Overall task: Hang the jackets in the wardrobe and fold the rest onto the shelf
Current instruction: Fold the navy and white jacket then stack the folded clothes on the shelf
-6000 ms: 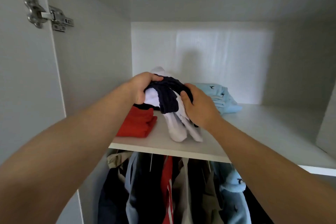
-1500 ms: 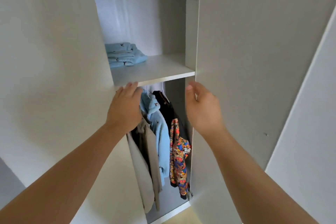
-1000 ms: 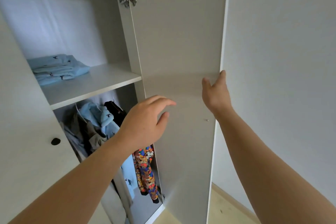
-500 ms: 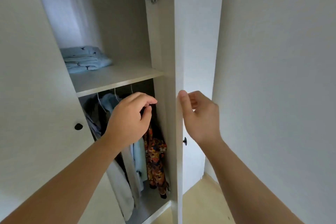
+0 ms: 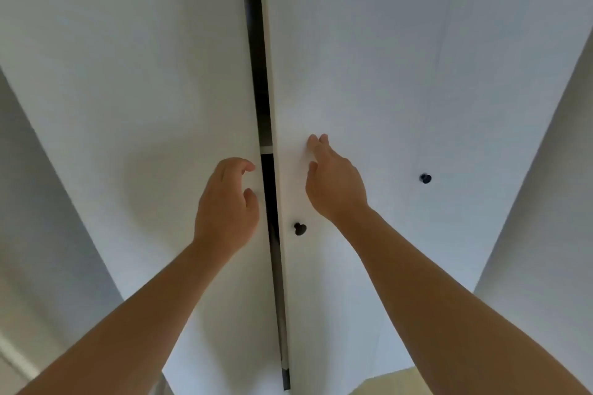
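While wardrobe doors [image 5: 353, 74] stand slightly ajar, left hand [image 5: 226, 205] grip loose, empty; right hand [image 5: 335, 184] flat on door.

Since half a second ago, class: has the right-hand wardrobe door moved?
Yes. The right door has swung inward toward the left door, leaving only a narrow dark gap. The right hand lies flat on it.

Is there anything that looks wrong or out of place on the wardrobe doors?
Only one thing: a narrow dark gap remains between the left door and the right door, so they are not fully shut. Nothing looks damaged or crooked.
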